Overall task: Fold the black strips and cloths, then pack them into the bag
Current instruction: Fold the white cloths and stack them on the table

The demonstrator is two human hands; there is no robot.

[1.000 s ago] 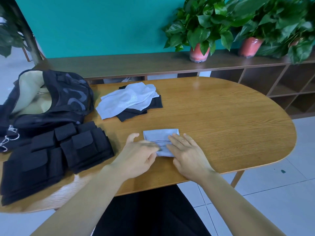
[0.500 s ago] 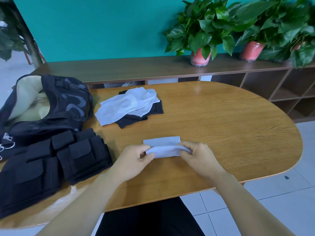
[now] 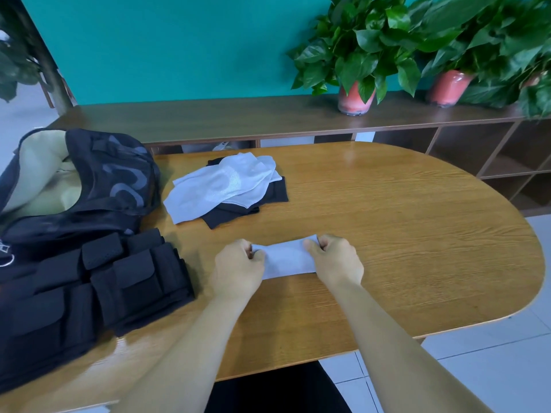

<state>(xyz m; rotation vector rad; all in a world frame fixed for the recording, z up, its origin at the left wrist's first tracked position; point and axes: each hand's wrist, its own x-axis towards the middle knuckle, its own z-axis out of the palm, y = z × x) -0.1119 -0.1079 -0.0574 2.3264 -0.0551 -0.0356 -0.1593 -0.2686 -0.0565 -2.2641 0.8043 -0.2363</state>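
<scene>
A small pale grey cloth lies folded into a narrow band on the wooden table. My left hand pinches its left end and my right hand pinches its right end, fingers curled over the far edge. Behind it sits a loose pile of white cloths on top of black cloths. Folded black strips with pouches are stacked at the left. The black bag stands open at the far left, its beige lining showing.
A long wooden shelf runs behind the table and carries two potted plants in pink pots. Open cubbies lie at the right below it. The table's rounded right end borders white floor tiles.
Both hands lifted the cloth's near edge and brought it over to the far edge, folding the cloth in half into a narrower band. The view shifted slightly.
</scene>
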